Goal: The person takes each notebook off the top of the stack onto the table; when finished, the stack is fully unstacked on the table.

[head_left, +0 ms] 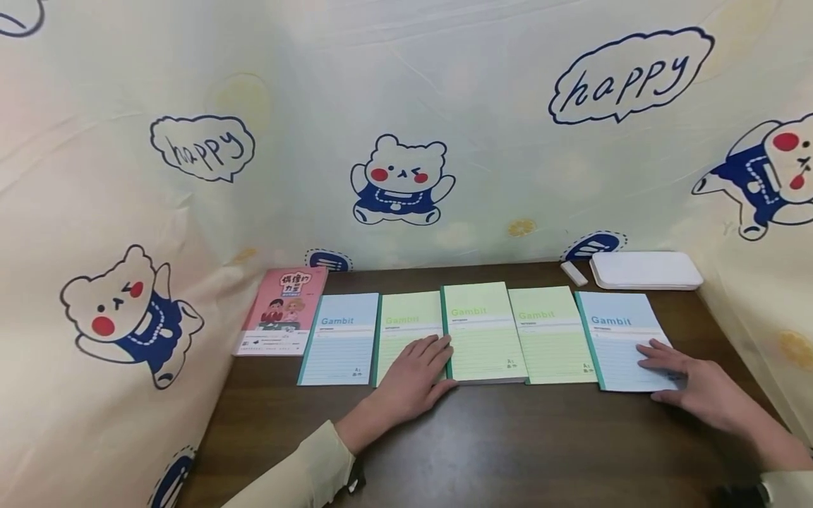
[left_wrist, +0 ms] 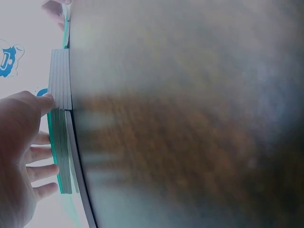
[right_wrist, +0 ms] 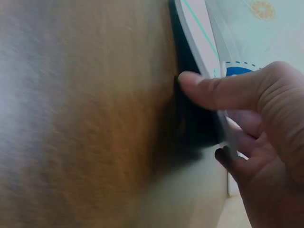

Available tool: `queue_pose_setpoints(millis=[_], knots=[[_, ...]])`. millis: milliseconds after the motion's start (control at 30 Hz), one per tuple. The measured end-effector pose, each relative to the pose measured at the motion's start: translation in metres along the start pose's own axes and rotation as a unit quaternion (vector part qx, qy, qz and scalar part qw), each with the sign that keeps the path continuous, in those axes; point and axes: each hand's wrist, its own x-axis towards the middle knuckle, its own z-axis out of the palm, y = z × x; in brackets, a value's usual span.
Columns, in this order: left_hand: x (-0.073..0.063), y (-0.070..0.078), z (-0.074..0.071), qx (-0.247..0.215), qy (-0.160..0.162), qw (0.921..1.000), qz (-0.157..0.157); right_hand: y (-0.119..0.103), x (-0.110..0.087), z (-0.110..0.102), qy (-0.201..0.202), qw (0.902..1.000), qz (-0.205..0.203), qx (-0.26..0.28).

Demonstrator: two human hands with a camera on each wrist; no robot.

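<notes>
My left hand (head_left: 416, 370) rests with fingers extended over the lower right part of a light-green notebook (head_left: 409, 310), reaching the edge of the taller green notebook (head_left: 483, 331) beside it. In the left wrist view its thumb lies near the layered page edges (left_wrist: 61, 78) of a notebook stack. On the right, my right hand (head_left: 701, 384) holds a blue notebook (head_left: 625, 331) by its lower right corner, fingers on the cover and thumb at the near edge. The right wrist view shows that thumb (right_wrist: 194, 85) against the notebook's dark edge.
Another green notebook (head_left: 549, 339) lies between the hands. Further left are a blue notebook (head_left: 343, 339) and a pink book (head_left: 282, 310). A white case (head_left: 646, 271) and a small white block (head_left: 574, 274) sit at the back right. A printed curtain (head_left: 406, 70) surrounds the brown table (head_left: 476, 451).
</notes>
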Motion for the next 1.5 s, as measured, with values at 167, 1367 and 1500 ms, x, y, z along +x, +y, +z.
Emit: queue_pose_setpoints(millis=[167,1367,1500], knots=[[0.003,0.001,0.004,0.003,0.001,1.0,0.008,0.007,0.001,-0.006,-0.002,0.9999,-0.005,-0.011],[0.007,0.001,0.002,0.013,0.012,0.9996,0.02,0.013,-0.002,-0.007,0.042,0.998,-0.046,-0.01],[-0.002,-0.001,0.001,0.003,-0.003,0.9999,0.015,-0.003,0.004,0.007,0.069,0.9946,-0.078,-0.005]])
